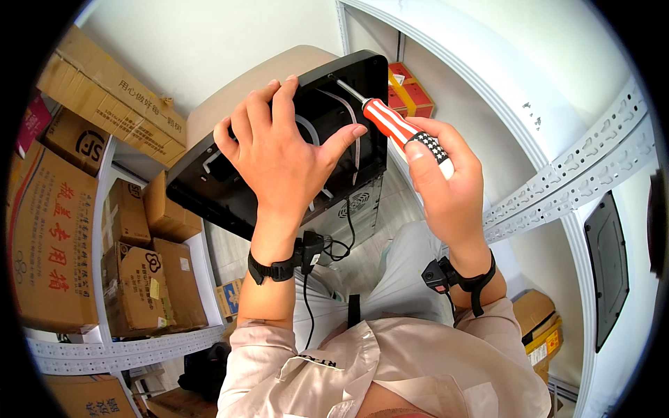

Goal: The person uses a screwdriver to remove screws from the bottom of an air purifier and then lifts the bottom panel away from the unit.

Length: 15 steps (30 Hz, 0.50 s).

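Observation:
My right hand (449,174) is closed around the handle of a screwdriver (391,122), red and white striped with a starred black band. Its metal shaft points up and left, and the tip meets the inside of a black rectangular housing (240,217) near its upper right corner. My left hand (279,143) lies over that housing with fingers spread, fingertips along its far edge and thumb stretched right. White strips or tubes show inside the housing, partly hidden by the hand. What kind of appliance it is cannot be made out.
Under the housing stands a box-shaped body with a round vent grille (354,203) and a black cable (350,230). A beige padded surface (279,70) lies behind. Shelves with cardboard boxes (139,285) line the left; white metal shelving (557,177) and a red box (412,94) are right.

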Motion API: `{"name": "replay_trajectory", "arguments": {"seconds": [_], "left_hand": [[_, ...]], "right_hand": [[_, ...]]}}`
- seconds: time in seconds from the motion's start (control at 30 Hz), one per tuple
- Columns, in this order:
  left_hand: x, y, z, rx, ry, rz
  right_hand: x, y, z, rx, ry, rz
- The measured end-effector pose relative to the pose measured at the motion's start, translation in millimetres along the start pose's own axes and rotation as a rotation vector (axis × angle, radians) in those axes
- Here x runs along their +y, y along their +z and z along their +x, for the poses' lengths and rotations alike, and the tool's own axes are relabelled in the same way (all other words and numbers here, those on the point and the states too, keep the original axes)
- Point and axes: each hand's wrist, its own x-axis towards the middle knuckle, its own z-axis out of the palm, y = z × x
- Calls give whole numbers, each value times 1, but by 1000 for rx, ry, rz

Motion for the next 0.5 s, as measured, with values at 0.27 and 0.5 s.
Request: {"name": "replay_trajectory", "arguments": {"seconds": [0.27, 0.5], "left_hand": [[-2, -3, 2, -14, -23, -47], [13, -17, -9, 153, -119, -610]], "right_hand": [[0, 1, 3, -13, -204, -275], [-7, 7, 1, 33, -173, -183]]}}
